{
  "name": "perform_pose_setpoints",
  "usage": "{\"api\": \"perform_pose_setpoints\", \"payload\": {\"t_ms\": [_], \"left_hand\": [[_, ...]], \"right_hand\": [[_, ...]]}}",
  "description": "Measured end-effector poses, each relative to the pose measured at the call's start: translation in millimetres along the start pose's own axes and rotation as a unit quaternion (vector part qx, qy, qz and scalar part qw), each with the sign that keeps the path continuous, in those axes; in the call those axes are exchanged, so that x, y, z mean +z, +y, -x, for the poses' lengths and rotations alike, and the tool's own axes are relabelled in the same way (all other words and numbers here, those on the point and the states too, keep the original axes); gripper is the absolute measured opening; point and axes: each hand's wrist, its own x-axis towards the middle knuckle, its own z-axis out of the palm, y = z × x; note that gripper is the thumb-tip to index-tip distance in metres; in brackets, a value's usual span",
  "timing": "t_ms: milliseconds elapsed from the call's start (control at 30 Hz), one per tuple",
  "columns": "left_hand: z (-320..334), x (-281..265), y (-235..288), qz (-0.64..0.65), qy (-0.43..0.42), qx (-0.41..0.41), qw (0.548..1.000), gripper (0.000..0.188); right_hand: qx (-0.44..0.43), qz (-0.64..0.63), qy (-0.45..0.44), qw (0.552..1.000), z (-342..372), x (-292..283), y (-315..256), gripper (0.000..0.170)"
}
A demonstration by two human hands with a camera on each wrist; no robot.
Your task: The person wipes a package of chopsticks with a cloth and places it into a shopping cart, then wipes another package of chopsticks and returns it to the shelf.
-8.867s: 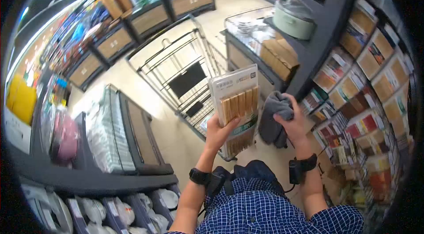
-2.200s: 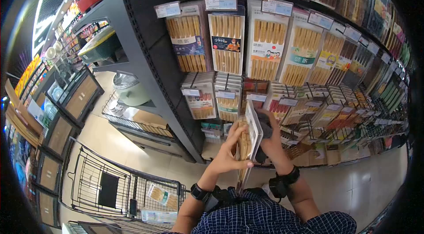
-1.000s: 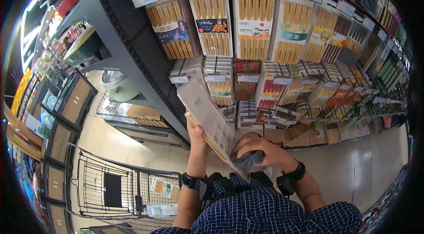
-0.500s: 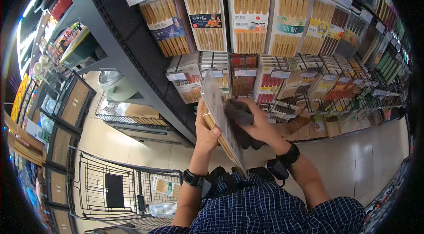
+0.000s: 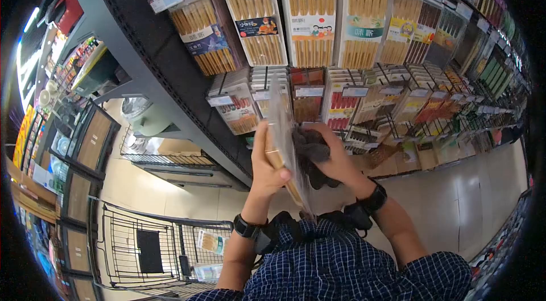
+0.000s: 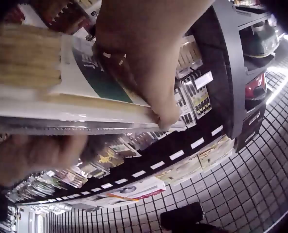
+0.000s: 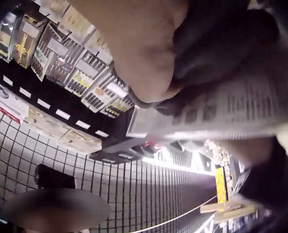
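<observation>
My left hand grips a blister pack of bamboo chopsticks, held nearly upright and edge-on in front of my shirt. In the left wrist view, the pack's front shows pale sticks and a dark green band. A dark grey cloth is bunched in my right hand, up against the back of the pack. The right wrist view shows this cloth over the pack's printed back.
Ahead hangs a rack of packaged chopsticks with price tags. A dark shelf post stands left of it. At lower left is a wire shopping cart holding a chopstick pack, a striped pack and a phone.
Earlier I faced the aisle, with pack and cloth apart; now I face the rack. Over the last second the pack has turned from slanted to edge-on, and the cloth has moved up its back.
</observation>
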Motion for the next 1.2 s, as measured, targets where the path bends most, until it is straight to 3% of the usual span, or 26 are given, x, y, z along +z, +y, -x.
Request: {"api": "perform_pose_setpoints", "payload": {"t_ms": [67,167,367,500,533,633,700,733,800,933,1000,1133,1200], "left_hand": [[1.0,0.7,-3.7,-0.009,0.037,-0.004,0.999,0.107],[-1.0,6.6,-3.8,0.056,0.101,-0.031,0.993,0.104],[-9.3,-15.0,-6.6,0.132,0.197,-0.033,0.971,0.097],[-12.6,-34.2,-8.1,0.077,0.245,-0.029,0.966,0.062],[-13.5,-25.6,4.7,0.032,0.250,-0.019,0.967,0.056],[-12.6,-33.2,8.0,0.191,0.222,-0.013,0.956,0.053],[-16.9,-27.1,18.5,0.102,0.300,-0.060,0.946,0.053],[-19.2,-24.4,22.5,0.057,0.337,-0.083,0.936,0.053],[-19.6,-30.2,18.0,0.088,0.332,-0.057,0.937,0.053],[-16.0,-37.6,18.5,0.183,0.276,-0.036,0.943,0.050],[-15.8,-37.7,15.8,0.168,0.287,-0.057,0.941,0.051],[-13.6,-32.6,13.0,0.087,0.305,-0.061,0.946,0.058],[-7.4,-33.4,12.6,0.100,0.302,-0.061,0.946,0.067]], "right_hand": [[0.015,0.019,0.020,0.999,1.7,1.6,3.2,0.044],[-0.016,0.081,-0.033,0.996,8.8,-3.3,5.2,0.043],[0.021,0.049,-0.182,0.982,30.6,-12.6,12.9,0.043],[0.023,0.010,-0.219,0.975,43.7,-18.3,26.0,0.044],[0.043,0.023,-0.182,0.982,44.8,-18.8,26.1,0.043],[0.076,0.067,-0.099,0.990,46.4,-19.6,25.9,0.042],[0.057,0.098,-0.084,0.990,43.8,-18.6,28.2,0.042],[0.036,0.112,-0.116,0.986,42.2,-17.8,27.1,0.042],[-0.005,0.139,-0.177,0.974,39.3,-16.7,22.8,0.043],[-0.021,0.030,-0.254,0.966,40.5,-19.6,11.8,0.046],[-0.046,-0.005,-0.295,0.954,39.8,-15.8,-8.4,0.047],[-0.079,-0.014,-0.253,0.964,35.1,-7.3,-20.4,0.052],[-0.023,-0.003,-0.200,0.979,37.8,-5.7,-13.6,0.053]]}}
